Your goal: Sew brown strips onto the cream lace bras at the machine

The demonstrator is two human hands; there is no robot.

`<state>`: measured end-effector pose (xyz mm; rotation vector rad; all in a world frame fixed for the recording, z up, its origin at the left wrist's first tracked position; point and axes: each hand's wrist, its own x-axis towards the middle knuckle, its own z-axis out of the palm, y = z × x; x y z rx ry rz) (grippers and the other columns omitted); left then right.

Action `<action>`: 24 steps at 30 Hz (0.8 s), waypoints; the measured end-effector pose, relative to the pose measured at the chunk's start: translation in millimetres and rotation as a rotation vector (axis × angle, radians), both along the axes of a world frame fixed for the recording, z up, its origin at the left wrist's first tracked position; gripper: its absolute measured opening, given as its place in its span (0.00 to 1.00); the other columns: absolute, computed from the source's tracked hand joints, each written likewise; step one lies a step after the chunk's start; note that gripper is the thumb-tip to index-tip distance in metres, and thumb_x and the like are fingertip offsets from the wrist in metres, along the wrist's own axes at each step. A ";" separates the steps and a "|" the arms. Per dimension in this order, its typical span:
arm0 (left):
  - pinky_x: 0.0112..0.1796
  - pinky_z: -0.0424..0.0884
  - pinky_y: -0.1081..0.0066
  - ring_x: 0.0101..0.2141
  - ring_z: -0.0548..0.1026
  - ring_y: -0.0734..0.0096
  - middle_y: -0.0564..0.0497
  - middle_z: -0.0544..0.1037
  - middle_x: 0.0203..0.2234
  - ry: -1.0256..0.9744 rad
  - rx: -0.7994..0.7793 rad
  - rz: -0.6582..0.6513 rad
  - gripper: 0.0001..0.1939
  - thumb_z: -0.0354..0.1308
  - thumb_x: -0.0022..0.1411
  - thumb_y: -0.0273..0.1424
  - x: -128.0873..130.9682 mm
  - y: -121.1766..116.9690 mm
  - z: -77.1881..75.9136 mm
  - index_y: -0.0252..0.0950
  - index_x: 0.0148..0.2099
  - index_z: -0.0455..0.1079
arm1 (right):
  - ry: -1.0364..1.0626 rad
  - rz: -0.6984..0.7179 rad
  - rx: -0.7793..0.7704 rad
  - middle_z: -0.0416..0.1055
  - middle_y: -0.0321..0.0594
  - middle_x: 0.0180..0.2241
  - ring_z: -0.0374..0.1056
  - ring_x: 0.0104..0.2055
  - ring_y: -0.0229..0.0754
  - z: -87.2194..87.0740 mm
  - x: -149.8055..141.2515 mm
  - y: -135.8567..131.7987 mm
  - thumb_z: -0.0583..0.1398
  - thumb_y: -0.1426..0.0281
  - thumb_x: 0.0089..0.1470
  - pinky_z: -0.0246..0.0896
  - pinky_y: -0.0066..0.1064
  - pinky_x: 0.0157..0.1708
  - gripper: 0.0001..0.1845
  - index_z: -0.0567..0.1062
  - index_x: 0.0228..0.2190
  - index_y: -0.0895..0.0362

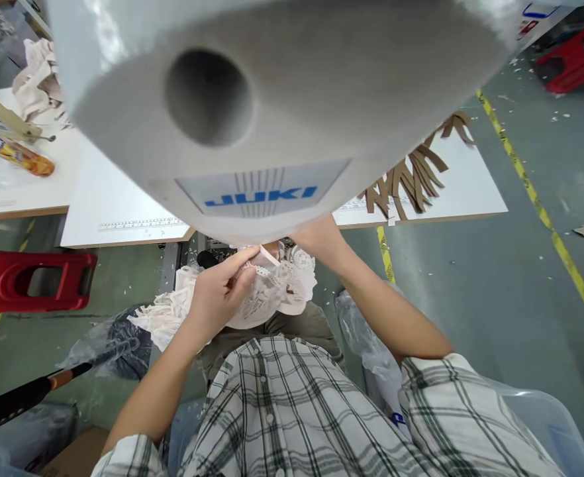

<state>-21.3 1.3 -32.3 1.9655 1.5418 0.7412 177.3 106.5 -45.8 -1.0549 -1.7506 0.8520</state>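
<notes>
The big white head of a JUKI sewing machine [296, 126] fills the upper middle of the view and covers the needle area. Below it, white scalloped lace fabric [257, 306] spreads over my lap. My left hand [218, 291] is closed on the lace's upper edge, with thumb and forefinger pinching beside a narrow pale strip. On the other side, my right hand [319, 240] reaches under the machine head, near the lace's right part. Its fingers are hidden there. More ruffled lace [170, 308] hangs to the left of my left hand.
Brown fabric strips [411, 179] lie on the white table [475, 179] at the right. An orange bottle [18, 156] and pale cloth [38, 76] are at the far left. A red stool [76, 285] stands lower left; a clear plastic bag [366, 331] sits by my right leg.
</notes>
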 end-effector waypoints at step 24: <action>0.26 0.67 0.75 0.28 0.80 0.71 0.51 0.84 0.29 0.175 0.184 -0.132 0.15 0.51 0.71 0.31 19.7 5.0 24.1 0.37 0.50 0.78 | 0.000 0.132 -0.029 0.62 0.39 0.35 0.60 0.39 0.42 -0.7 -2.4 11.0 0.62 0.63 0.53 0.66 0.39 0.44 0.19 0.59 0.21 0.54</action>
